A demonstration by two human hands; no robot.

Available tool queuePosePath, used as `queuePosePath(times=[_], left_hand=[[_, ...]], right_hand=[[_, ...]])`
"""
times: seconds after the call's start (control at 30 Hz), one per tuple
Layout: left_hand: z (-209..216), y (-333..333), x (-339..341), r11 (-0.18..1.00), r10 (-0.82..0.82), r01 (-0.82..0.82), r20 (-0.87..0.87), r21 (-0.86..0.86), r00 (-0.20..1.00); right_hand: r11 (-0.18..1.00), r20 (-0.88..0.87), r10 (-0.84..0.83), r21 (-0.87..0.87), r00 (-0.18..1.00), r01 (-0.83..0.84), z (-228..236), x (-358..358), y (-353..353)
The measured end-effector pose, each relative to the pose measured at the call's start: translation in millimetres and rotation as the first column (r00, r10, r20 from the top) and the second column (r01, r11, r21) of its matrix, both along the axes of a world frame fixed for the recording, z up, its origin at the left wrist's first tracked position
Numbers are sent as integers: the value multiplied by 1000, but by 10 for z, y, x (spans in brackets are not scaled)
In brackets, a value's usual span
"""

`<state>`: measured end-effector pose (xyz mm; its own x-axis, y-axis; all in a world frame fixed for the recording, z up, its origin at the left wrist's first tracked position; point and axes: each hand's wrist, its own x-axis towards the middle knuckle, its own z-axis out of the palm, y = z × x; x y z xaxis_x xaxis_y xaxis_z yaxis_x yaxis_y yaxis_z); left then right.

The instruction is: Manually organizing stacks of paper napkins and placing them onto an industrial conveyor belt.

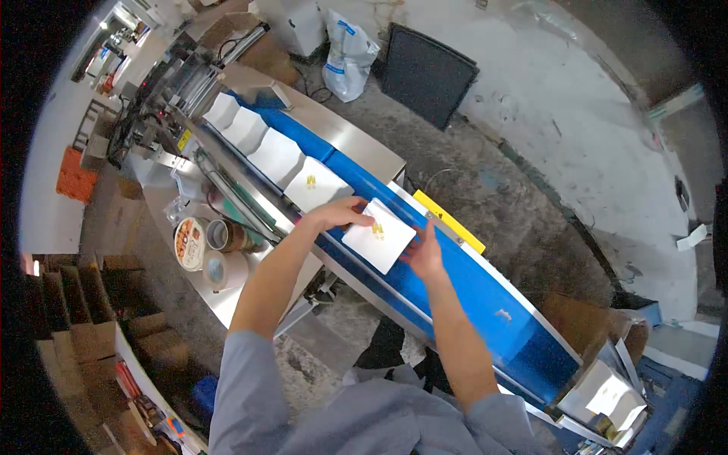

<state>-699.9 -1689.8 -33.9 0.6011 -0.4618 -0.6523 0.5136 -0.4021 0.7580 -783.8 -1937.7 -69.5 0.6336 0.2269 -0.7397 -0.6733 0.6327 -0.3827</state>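
Observation:
A square stack of white papers (pixel 383 246) with a small yellow print on top, like napkins, is held just above a blue conveyor belt (pixel 462 303). At its upper left edge my left hand (pixel 337 215) is closed, with the thumb on the top face and the other fingers mostly hidden. My right hand (pixel 426 254) is at the stack's right corner, its thumb raised apart and its fingertips partly behind the edge. Up the belt, a printed white paper stack (pixel 315 184) lies nearest my left hand, with several more white stacks (pixel 277 157) in a row beyond it.
A metal side table (pixel 224 303) on the left bears a round food tub (pixel 191 243) and tape rolls (pixel 225 271). Past the belt stand a yellow plate (pixel 449 221), a white sack (pixel 349 57) and a dark panel (pixel 427 74). An open carton (pixel 580 322) stands at the belt's near right end.

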Motion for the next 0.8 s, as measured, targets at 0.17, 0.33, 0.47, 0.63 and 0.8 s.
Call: queuePosePath(times=[0.17, 0.33, 0.47, 0.63, 0.8], left_hand=[[-51, 56, 110, 996, 22, -20, -19, 91, 1000], [-100, 123, 109, 996, 49, -48, -10, 81, 999], [-247, 98, 212, 983, 132, -135, 27, 122, 991], [-109, -302, 213, 961, 96, -150, 230, 231, 968], [592, -594, -75, 906, 105, -360, 705, 223, 701]], right_hand=[[997, -2, 80, -3, 997, -80, -9, 55, 120], [993, 16, 110, -35, 994, -109, -7, 46, 186], [997, 7, 66, -47, 998, -66, -21, 27, 130], [933, 174, -84, -332, 981, 139, -192, -236, -232], [786, 364, -167, -512, 917, 346, 192, -592, -1191]])
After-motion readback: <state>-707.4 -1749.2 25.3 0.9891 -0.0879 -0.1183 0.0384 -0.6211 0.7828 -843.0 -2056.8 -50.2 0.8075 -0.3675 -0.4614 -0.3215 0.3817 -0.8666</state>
